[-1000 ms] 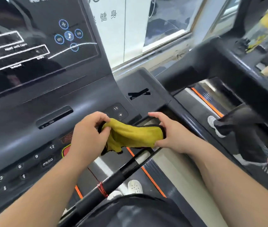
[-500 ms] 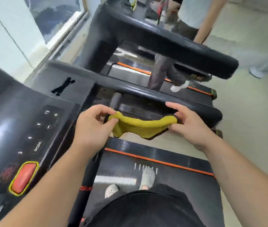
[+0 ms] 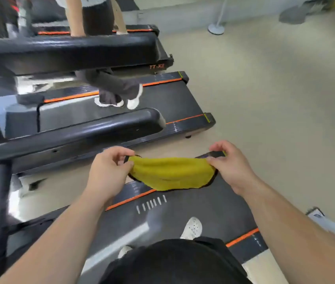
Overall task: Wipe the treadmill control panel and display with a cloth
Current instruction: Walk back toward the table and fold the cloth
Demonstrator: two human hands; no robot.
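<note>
Yellow fabric cloth [image 3: 170, 174]: held in the air, stretched between both hands and sagging in a shallow curve at its middle. A dark edging shows along its lower hem. It hangs above the treadmill deck and touches nothing but the hands.
Left hand [image 3: 109, 173]: grip pinched on the cloth's left end, with the thumb and curled fingers closing on the fabric.
Right hand [image 3: 232, 167]: grip pinched on the cloth's right end, thumb against forefinger, the other fingers curled above.
Dark grey treadmill belt [image 3: 203, 210]: lies under the cloth, with orange stripes on its side rails and a row of short white marks near the left rail.
White perforated shoe [image 3: 191, 228]: stands on the belt, nearer the wearer than the cloth; a second shoe is mostly hidden by a black garment [image 3: 172, 261].
Black padded handrail [image 3: 70, 130]: runs left of the left hand, between this deck and the next.
Neighbouring black treadmill [image 3: 172, 99]: carries a second person's legs [image 3: 117, 87], in dark trousers and white shoes.
Beige floor [image 3: 275, 89]: spreads to the right, with a white round stand base [image 3: 215, 29] far off.
</note>
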